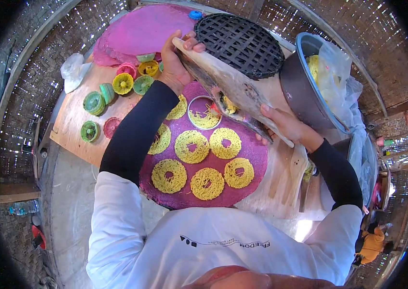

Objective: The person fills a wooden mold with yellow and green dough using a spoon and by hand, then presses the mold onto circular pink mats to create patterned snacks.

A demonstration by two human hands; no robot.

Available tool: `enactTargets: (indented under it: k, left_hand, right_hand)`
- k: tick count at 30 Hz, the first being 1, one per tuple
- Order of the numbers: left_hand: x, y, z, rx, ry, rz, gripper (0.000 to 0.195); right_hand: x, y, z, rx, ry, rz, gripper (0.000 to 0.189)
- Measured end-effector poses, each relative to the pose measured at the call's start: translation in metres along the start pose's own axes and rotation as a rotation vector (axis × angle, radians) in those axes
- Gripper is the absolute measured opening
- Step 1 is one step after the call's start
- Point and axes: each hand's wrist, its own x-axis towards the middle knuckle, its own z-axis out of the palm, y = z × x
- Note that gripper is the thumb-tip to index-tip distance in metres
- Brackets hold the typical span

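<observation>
My left hand (176, 63) grips the upper end of a wooden lever press (231, 77), and my right hand (281, 123) holds its lower right end. The press slants across the work surface, with yellow dough (230, 104) visible between its two wooden parts. Under the dough, a thin metal ring (189, 112) lies on a round purple mat (204, 209), with loose yellow noodle strands (204, 119) inside it. Several flat noodle rings (192, 146) with open centres rest on the mat around it. My left forearm hides part of the mat's left side.
Fluted plastic moulds (94, 103) stand at the left on a plywood board (70, 123). Behind them is a stack of pink sheets (146, 29). A black woven tray (240, 43) lies beyond the press. At right, a tilted bucket (294, 86) holds yellow dough and a plastic bag (334, 76).
</observation>
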Motion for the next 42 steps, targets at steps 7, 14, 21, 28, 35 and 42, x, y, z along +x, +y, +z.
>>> enactTargets:
  k: [7,14,21,28,35,42]
  left_hand:
    - [-0.003,0.015,-0.001,0.086,-0.042,0.077,0.018]
    - [-0.015,0.041,0.001,0.102,0.081,0.124,0.023]
    - [-0.038,0.034,-0.010,0.094,0.266,0.167,0.021]
    - [-0.037,0.016,0.033,0.153,0.234,0.107,0.068]
    - [-0.056,-0.005,0.084,1.655,-0.353,-0.119,0.064]
    - [-0.072,-0.006,0.095,1.420,0.140,0.392,0.045]
  right_hand:
    - [0.010,-0.014,0.008,0.010,0.106,-0.026,0.065]
    - [0.026,-0.027,0.027,-0.024,0.143,-0.088,0.064]
    - [0.021,-0.025,0.032,0.011,0.030,0.000,0.065]
    - [-0.009,-0.026,0.014,0.018,0.128,-0.074,0.061]
    - [-0.018,-0.053,0.030,0.201,0.164,-0.250,0.059]
    - [0.063,0.009,0.044,-0.259,0.327,-0.680,0.045]
